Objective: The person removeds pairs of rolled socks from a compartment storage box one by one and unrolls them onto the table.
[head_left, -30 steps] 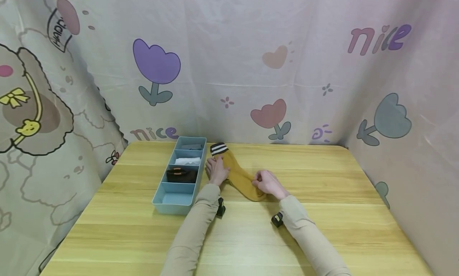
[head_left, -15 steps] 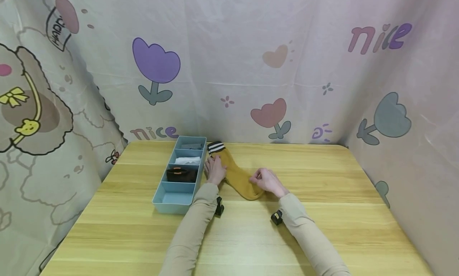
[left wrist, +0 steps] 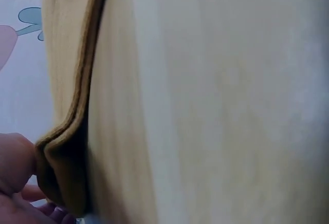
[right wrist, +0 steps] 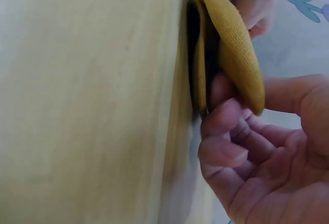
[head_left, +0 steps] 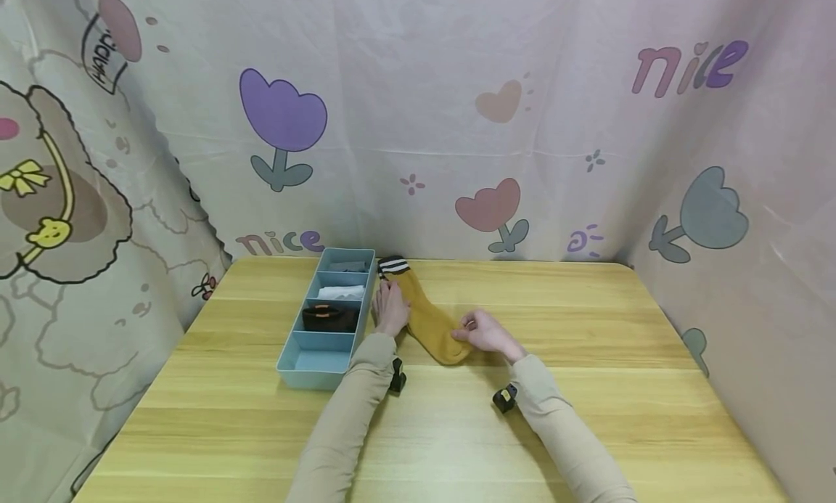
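Note:
A mustard-yellow sock (head_left: 426,316) lies slantwise on the wooden table, its black, white-striped cuff (head_left: 394,266) at the back and its toe toward the front right. My left hand (head_left: 390,311) rests on the leg part below the cuff, fingers pointing away from me. At the toe, my right hand (head_left: 486,334) pinches the fabric between thumb and fingers. Two layers of the sock (right wrist: 234,44) stand apart in the right wrist view, with a fingertip of the right hand (right wrist: 272,157) between them. Only fingertips of the left hand show at the top of the left wrist view.
Left of the sock stands a light-blue organizer box (head_left: 312,379) with several compartments. It holds a grey folded item (head_left: 348,266), a white folded item (head_left: 341,292) and a dark item with orange marks (head_left: 329,319). A printed curtain (head_left: 418,125) hangs behind the table.
The sock has slid slightly left, its cuff now close beside the box. My left hand has moved a little left with it. My right hand stays at the toe.

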`<state>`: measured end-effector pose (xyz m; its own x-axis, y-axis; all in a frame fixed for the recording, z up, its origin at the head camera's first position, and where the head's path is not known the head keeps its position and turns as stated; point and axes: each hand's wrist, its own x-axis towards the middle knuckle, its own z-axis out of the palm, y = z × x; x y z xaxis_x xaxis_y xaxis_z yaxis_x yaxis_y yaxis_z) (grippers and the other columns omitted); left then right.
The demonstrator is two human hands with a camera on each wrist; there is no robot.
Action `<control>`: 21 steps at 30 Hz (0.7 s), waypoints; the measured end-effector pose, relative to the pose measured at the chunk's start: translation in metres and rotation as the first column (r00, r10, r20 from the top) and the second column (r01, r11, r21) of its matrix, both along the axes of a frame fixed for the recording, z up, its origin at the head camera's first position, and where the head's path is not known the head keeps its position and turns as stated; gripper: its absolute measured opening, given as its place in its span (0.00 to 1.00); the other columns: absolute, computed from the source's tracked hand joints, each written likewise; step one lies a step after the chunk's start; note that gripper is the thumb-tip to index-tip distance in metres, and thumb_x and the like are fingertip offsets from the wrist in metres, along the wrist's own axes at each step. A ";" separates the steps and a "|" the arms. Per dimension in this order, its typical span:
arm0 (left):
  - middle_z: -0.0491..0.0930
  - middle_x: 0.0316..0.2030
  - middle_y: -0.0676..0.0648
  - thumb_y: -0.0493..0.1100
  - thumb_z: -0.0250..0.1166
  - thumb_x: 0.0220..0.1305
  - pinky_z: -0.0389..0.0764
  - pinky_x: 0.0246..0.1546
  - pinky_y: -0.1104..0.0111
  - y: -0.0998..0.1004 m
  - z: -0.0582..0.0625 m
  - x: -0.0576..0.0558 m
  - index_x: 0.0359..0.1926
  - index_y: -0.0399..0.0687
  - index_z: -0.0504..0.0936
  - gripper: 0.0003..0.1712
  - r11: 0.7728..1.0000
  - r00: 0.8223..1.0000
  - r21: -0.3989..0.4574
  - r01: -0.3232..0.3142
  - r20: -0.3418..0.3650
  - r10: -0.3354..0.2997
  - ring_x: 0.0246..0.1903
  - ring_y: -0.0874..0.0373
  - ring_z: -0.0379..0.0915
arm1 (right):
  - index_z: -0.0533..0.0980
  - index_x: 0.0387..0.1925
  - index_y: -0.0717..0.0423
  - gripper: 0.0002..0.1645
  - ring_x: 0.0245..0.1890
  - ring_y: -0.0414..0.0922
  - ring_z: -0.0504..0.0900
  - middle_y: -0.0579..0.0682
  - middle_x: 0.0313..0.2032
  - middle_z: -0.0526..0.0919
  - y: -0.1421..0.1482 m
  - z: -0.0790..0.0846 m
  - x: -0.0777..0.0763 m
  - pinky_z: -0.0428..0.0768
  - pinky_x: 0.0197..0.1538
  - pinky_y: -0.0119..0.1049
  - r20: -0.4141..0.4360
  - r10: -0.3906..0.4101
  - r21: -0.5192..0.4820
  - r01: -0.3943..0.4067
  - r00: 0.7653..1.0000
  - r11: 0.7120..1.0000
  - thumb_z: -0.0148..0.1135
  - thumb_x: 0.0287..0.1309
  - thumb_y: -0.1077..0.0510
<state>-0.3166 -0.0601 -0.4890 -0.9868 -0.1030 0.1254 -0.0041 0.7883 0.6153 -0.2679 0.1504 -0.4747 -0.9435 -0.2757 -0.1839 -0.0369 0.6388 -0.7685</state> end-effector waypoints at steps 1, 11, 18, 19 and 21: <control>0.67 0.65 0.31 0.34 0.65 0.64 0.69 0.62 0.44 0.000 0.001 0.001 0.68 0.32 0.69 0.32 1.000 1.000 0.003 0.003 -0.004 -0.003 0.61 0.33 0.68 | 0.75 0.46 0.70 0.19 0.36 0.46 0.81 0.61 0.40 0.84 0.001 0.000 0.000 0.83 0.40 0.37 0.015 -0.003 -0.046 0.004 1.000 0.999 0.67 0.62 0.58; 0.62 0.70 0.32 0.33 0.68 0.58 0.70 0.67 0.46 0.004 0.013 -0.002 0.73 0.34 0.62 0.43 0.956 0.997 0.282 0.081 -0.038 -0.073 0.65 0.34 0.67 | 0.71 0.51 0.74 0.18 0.16 0.36 0.75 0.42 0.24 0.83 0.022 0.010 -0.004 0.78 0.23 0.32 0.007 -0.039 -0.419 0.038 0.999 0.907 0.60 0.67 0.63; 0.58 0.74 0.34 0.31 0.69 0.58 0.65 0.72 0.48 0.011 0.021 -0.013 0.75 0.36 0.58 0.46 0.915 0.975 0.340 0.219 -0.112 -0.192 0.72 0.37 0.59 | 0.75 0.51 0.77 0.18 0.22 0.30 0.75 0.35 0.20 0.79 0.036 0.021 -0.007 0.77 0.29 0.26 -0.116 -0.230 -0.497 0.144 0.966 0.856 0.61 0.65 0.66; 0.56 0.75 0.35 0.31 0.69 0.58 0.65 0.73 0.47 0.012 0.023 -0.014 0.76 0.37 0.57 0.47 0.907 0.971 0.349 0.236 -0.112 -0.210 0.73 0.38 0.57 | 0.76 0.51 0.76 0.17 0.22 0.30 0.75 0.35 0.20 0.78 0.037 0.021 -0.007 0.76 0.30 0.24 -0.126 -0.257 -0.510 0.160 0.958 0.845 0.61 0.65 0.66; 0.53 0.77 0.36 0.31 0.69 0.59 0.64 0.73 0.46 0.015 0.025 -0.017 0.77 0.39 0.55 0.48 0.897 0.964 0.354 0.265 -0.105 -0.243 0.75 0.38 0.54 | 0.76 0.51 0.76 0.16 0.21 0.31 0.76 0.35 0.19 0.77 0.040 0.022 -0.008 0.77 0.29 0.23 -0.135 -0.301 -0.533 0.187 0.944 0.825 0.60 0.65 0.67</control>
